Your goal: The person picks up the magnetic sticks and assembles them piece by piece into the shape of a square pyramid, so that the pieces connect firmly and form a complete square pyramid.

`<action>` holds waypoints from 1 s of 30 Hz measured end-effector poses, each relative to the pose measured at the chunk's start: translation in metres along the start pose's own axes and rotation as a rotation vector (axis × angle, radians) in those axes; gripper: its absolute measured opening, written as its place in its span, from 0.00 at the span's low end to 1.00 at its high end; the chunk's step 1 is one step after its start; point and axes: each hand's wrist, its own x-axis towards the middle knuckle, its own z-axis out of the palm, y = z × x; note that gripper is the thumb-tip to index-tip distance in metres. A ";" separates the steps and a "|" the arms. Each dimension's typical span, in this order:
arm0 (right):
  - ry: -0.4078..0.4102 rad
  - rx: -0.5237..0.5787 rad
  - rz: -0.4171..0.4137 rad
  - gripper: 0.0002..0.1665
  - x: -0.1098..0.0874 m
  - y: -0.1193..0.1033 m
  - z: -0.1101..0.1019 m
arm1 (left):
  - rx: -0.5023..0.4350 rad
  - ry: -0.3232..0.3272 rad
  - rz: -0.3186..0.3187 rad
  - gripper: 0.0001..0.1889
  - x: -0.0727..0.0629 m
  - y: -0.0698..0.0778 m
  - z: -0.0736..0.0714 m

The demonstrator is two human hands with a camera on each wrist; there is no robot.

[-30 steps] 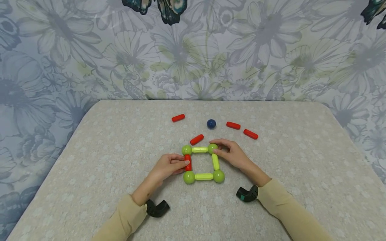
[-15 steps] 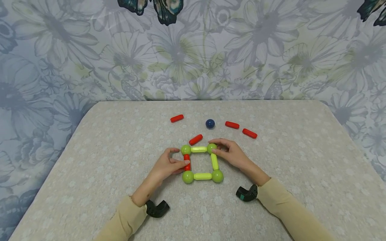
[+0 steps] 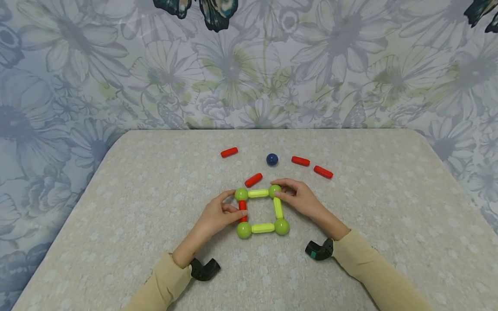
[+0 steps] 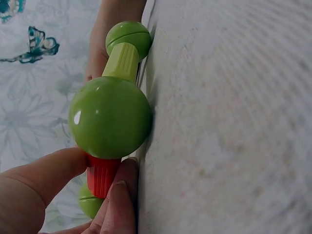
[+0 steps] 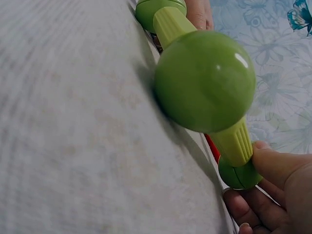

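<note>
A square frame of green balls and short rods lies on the table, with a green ball (image 3: 244, 230) at its near left corner. Three rods are yellow-green, among them the near rod (image 3: 263, 228); the left side is a red rod (image 3: 243, 205). My left hand (image 3: 218, 214) pinches that red rod between thumb and fingers, its index finger reaching to the far left ball (image 3: 241, 194). With thumb and fingers my right hand (image 3: 301, 198) grips the far right ball (image 3: 274, 191). In the left wrist view the red rod (image 4: 103, 178) meets the near left ball (image 4: 111, 118).
Beyond the square lie loose red rods, one (image 3: 253, 179) close to its far side, another (image 3: 229, 152) farther left. Two more, one (image 3: 301, 161) beside the other (image 3: 323, 172), lie to the right. A dark blue ball (image 3: 272, 159) sits between them. Flowered cloth (image 3: 233, 65) hangs behind the table.
My left index finger has stretched forward to the far left ball, and the left thumb has slid slightly nearer along the red rod. My right hand has stayed on its ball.
</note>
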 end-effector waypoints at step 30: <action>0.019 -0.081 -0.013 0.18 -0.001 0.001 0.000 | 0.181 -0.069 0.158 0.23 0.032 0.010 -0.042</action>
